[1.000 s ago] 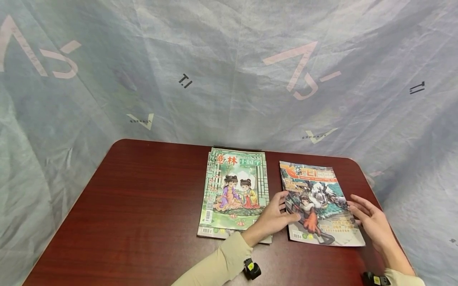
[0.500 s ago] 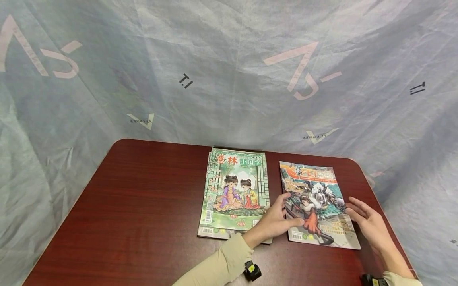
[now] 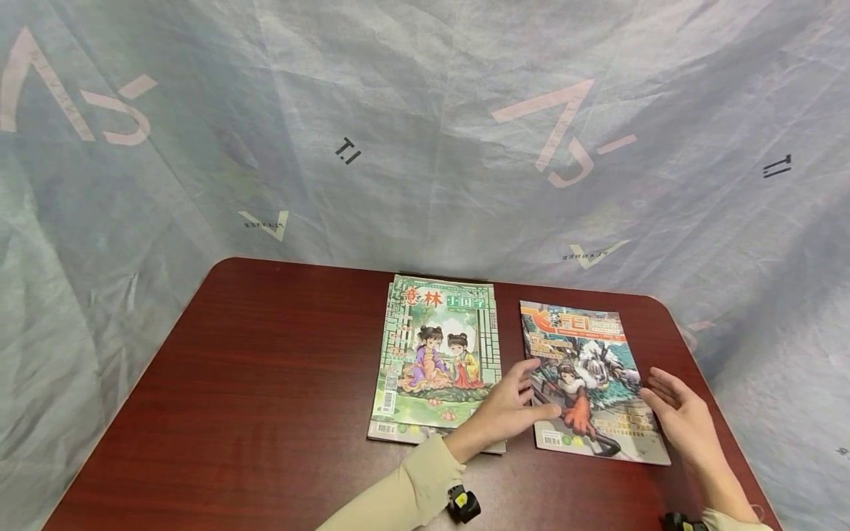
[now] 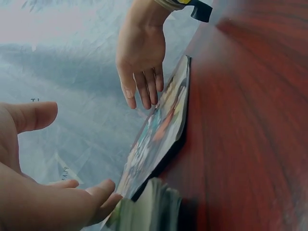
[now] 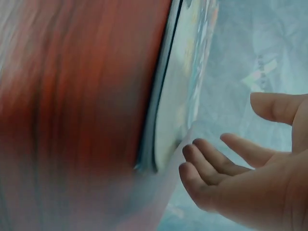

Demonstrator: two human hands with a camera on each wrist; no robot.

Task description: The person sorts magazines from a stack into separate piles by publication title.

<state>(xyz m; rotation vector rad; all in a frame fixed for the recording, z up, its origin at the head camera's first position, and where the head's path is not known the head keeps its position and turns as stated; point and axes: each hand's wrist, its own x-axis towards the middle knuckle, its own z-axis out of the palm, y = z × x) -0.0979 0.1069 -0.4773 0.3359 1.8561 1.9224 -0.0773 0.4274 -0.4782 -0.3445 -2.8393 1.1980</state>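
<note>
Left hand (image 3: 505, 409) and right hand (image 3: 687, 424) spread, gripping nothing, flanking magazine (image 3: 591, 391) at 8 and 4 o'clock; uneven push could skew it into stack (image 3: 438, 346) at 9.

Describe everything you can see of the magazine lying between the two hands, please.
The magazine is thin and looks like printed paper. Its colourful cover has an orange title at the top, a figure with a big red hand, and a barcode near the lower left corner. It lies closed, face up and slightly turned on the table, right of and apart from the magazine pile. The left hand overlaps its left side; contact with either hand is unclear.
</note>
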